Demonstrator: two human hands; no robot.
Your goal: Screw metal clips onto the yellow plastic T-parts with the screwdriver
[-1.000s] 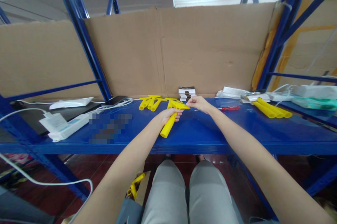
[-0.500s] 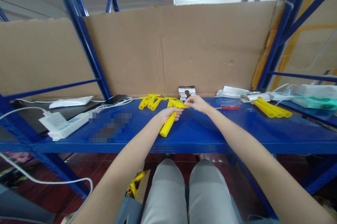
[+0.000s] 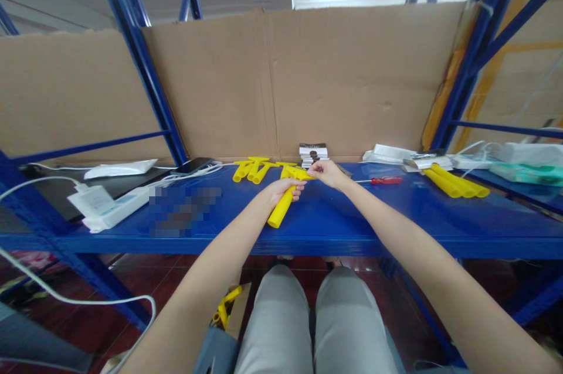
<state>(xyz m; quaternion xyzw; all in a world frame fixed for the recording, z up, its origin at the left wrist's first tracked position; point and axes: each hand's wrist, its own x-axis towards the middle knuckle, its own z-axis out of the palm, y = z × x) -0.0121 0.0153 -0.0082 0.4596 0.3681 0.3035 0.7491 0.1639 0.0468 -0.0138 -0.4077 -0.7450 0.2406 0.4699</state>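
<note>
Wrapping its grip round a yellow T-shaped piece (image 3: 281, 209) just below the frame's centre, the left hand (image 3: 285, 189) holds the stem over the blue surface (image 3: 422, 213); the right hand (image 3: 329, 174) touches the crossbar's end, whether its grip pinches it I cannot tell. A red-handled screwdriver (image 3: 386, 180) lies right of centre.

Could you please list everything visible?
Held T-shaped piece: one, yellow, centre
Loose pieces: several, yellow, back centre
Lower pieces: several, yellow, below left
Tubes: three, yellow, right
Screwdriver: one, red, centre right
Card stack: one, white and black, back
Packets: several, mostly white, both sides
Power strip: one, white, left
Cables: several, white, left
Slab: one, black, back left
Cardboard: several panels, brown, behind
Shelving: one, blue, all around
Left hand: one, bare, holding piece
Right hand: one, bare, touching piece
Legs: two, grey trousers, below
</note>
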